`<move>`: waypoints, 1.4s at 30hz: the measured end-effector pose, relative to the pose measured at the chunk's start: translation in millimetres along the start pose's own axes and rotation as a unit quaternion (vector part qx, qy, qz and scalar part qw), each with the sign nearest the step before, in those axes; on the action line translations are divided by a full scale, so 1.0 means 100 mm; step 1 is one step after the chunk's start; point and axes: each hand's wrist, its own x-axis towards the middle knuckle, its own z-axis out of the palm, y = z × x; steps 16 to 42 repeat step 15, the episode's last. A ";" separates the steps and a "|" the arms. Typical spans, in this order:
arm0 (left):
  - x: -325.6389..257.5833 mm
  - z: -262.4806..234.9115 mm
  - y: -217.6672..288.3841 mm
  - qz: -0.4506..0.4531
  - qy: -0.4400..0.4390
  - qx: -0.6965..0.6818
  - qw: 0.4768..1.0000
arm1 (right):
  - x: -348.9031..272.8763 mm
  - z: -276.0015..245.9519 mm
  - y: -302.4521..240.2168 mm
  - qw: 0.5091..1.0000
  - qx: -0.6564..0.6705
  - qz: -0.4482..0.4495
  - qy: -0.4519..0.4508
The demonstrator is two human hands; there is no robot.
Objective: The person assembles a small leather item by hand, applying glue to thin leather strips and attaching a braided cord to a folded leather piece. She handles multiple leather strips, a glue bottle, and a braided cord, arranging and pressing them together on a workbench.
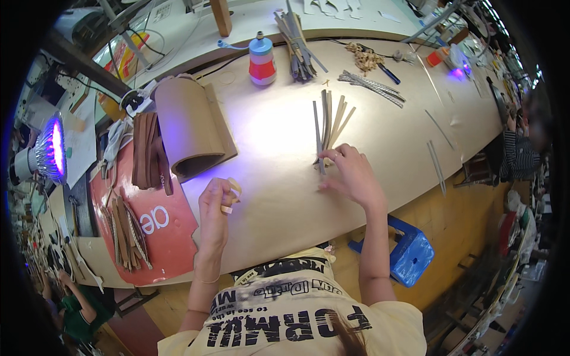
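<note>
My left hand (pixel 217 197) is closed around a thin, pale tan strip (pixel 236 187) that curls out in a loop beside the fingers. Farther right, my right hand (pixel 354 178) reaches over a small fan of narrow strips on the table. Its fingertips touch the near ends of the grey strips (pixel 324 121), while the thumb stays apart from the fingers. Tan strips (pixel 340 120) spread out just to the right of the grey ones. The near ends of the fan are partly hidden by my fingers.
A curved brown sheet (pixel 191 127) stands left, beside brown strips (pixel 145 151) and a lit lamp (pixel 54 148). At the back are a blue-capped bottle (pixel 262 62), a grey strip bundle (pixel 298 53) and patterned strips (pixel 374 88). A blue stool (pixel 409 252) stands below the table edge.
</note>
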 end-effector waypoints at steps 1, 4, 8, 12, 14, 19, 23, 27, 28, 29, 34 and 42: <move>0.00 -0.01 0.01 -0.019 0.011 0.044 0.999 | -0.01 0.02 0.01 1.000 -0.008 -0.005 0.018; 0.03 -0.02 -0.02 0.013 0.030 0.233 0.972 | -0.02 0.15 0.05 0.997 0.057 -0.005 0.055; 0.16 0.12 -0.11 0.245 0.051 0.464 0.850 | 0.04 0.24 -0.05 0.934 0.333 -0.004 0.133; 0.12 0.23 0.04 0.123 0.022 0.343 0.931 | -0.03 0.12 -0.20 0.781 0.616 -0.061 0.079; 0.04 0.28 0.22 0.063 -0.010 0.286 0.956 | -0.03 0.13 -0.26 0.697 0.708 -0.104 -0.036; 0.01 0.29 0.31 0.062 -0.031 0.269 0.961 | -0.01 0.14 -0.28 0.650 0.745 -0.118 -0.097; 0.01 0.29 0.31 0.062 -0.031 0.269 0.961 | -0.01 0.14 -0.28 0.650 0.745 -0.118 -0.097; 0.01 0.29 0.31 0.062 -0.031 0.269 0.961 | -0.01 0.14 -0.28 0.650 0.745 -0.118 -0.097; 0.01 0.29 0.31 0.062 -0.031 0.269 0.961 | -0.01 0.14 -0.28 0.650 0.745 -0.118 -0.097; 0.01 0.29 0.31 0.062 -0.031 0.269 0.961 | -0.01 0.14 -0.28 0.650 0.745 -0.118 -0.097; 0.01 0.29 0.31 0.062 -0.031 0.269 0.961 | -0.01 0.14 -0.28 0.650 0.745 -0.118 -0.097; 0.01 0.29 0.31 0.062 -0.031 0.269 0.961 | -0.01 0.14 -0.28 0.650 0.745 -0.118 -0.097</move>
